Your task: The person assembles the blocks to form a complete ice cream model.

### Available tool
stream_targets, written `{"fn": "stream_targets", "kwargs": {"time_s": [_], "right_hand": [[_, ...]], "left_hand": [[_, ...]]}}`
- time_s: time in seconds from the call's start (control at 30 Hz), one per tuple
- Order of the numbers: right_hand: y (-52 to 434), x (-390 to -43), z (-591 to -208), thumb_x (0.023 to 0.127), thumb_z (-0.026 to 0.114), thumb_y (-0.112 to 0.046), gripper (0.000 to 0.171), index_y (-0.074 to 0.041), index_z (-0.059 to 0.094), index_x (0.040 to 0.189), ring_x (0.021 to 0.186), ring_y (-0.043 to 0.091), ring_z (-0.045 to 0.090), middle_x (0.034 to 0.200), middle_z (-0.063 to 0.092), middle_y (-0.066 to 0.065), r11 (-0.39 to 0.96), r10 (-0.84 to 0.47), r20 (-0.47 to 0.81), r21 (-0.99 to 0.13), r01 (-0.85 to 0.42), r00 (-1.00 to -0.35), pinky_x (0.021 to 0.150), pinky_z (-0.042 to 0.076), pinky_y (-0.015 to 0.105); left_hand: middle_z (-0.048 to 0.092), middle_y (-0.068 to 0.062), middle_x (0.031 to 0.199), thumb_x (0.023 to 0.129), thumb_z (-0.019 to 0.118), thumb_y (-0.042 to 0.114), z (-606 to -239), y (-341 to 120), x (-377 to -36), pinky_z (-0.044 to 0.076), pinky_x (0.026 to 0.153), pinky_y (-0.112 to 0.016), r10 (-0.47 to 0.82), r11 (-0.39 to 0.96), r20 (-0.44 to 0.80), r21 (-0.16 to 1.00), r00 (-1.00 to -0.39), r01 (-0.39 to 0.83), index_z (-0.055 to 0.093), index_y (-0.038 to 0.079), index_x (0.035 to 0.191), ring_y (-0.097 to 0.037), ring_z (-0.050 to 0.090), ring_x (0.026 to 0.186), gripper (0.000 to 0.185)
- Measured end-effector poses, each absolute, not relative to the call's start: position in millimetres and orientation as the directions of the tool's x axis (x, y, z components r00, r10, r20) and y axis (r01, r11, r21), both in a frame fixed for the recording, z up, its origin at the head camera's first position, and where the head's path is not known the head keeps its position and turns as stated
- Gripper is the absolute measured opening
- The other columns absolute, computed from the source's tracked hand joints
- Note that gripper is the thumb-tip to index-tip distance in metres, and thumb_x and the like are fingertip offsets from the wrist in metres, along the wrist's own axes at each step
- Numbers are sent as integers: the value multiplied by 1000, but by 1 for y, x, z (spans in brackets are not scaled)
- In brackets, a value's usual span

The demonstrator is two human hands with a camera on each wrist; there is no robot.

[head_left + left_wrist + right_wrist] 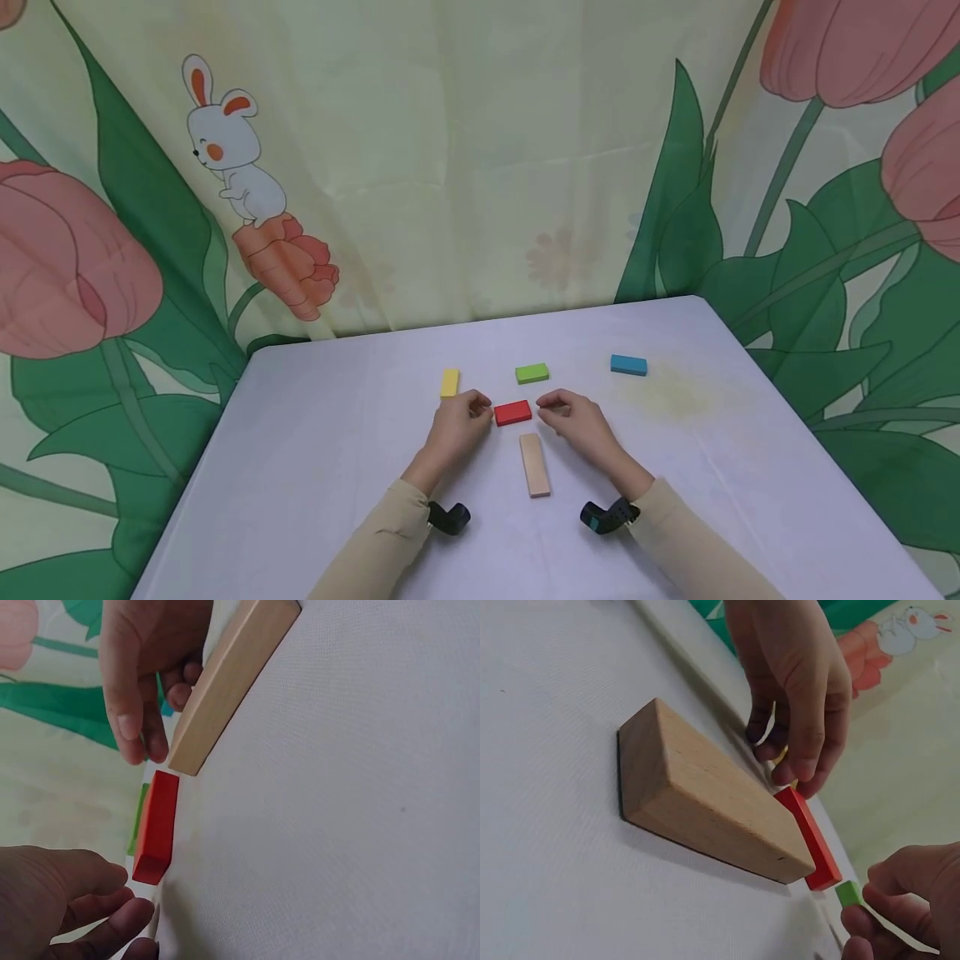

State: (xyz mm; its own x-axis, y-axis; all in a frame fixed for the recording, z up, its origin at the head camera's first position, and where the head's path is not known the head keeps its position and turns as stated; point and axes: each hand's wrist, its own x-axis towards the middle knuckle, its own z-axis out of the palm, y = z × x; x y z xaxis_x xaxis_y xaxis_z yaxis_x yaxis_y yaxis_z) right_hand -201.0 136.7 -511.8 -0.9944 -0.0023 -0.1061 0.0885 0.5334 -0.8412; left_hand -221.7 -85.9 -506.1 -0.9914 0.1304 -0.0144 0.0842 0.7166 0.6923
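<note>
A red block [513,412] lies flat on the white table between the two hands. My left hand [461,427] is at its left end, thumb and fingers loosely bent with a gap between them. Off the right end, my right hand [582,425] stands with relaxed fingers and nothing between them. In the left wrist view, the left thumb and fingers [101,881] are close beside the end of the red block. Nearer the body lies a plain wooden block [535,465], lengthwise between the forearms; the right wrist view shows it large [712,799].
Behind the red block lies a green block [532,373]. A yellow block [449,382], partly covered by the left hand, is at the left, and a blue block [628,365] at the back right. A printed cloth [480,167] hangs behind the table [300,467].
</note>
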Motion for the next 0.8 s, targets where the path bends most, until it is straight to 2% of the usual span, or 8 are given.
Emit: {"fn": "stream_targets", "kwargs": {"time_s": [0.23,0.4,0.67,0.8], "right_hand": [[125,-210,-508,96,71,-24,23,-11,73,115,94,20,66,109,74,6,598,38,-97,-795,101,-995,79,58,34],[124,-214,-510,95,71,-25,24,-12,73,115,86,19,64,102,74,5,610,51,-100,-784,110,-994,72,53,31],[126,-214,-512,95,71,-27,27,-13,73,118,94,20,65,106,74,5,642,51,-105,-758,113,-993,78,54,33],[126,-215,-512,94,72,-24,26,-14,74,119,92,19,64,105,74,3,644,33,-102,-759,99,-994,78,52,33]], "left_hand": [[68,3,89,95,71,18,-508,-83,-220,52,72,-29,119,717,-28,694,-992,66,74,13,106,-14,58,78,13],[69,3,87,93,71,16,-509,-79,-221,50,69,-27,116,720,-15,690,-993,73,74,12,104,-13,58,76,11],[68,5,84,92,72,16,-509,-76,-223,51,69,-28,128,697,-22,713,-992,74,74,14,102,-13,59,75,11],[69,5,84,92,72,16,-509,-75,-223,51,69,-28,127,697,-26,713,-992,70,74,15,103,-13,60,76,11]]}}
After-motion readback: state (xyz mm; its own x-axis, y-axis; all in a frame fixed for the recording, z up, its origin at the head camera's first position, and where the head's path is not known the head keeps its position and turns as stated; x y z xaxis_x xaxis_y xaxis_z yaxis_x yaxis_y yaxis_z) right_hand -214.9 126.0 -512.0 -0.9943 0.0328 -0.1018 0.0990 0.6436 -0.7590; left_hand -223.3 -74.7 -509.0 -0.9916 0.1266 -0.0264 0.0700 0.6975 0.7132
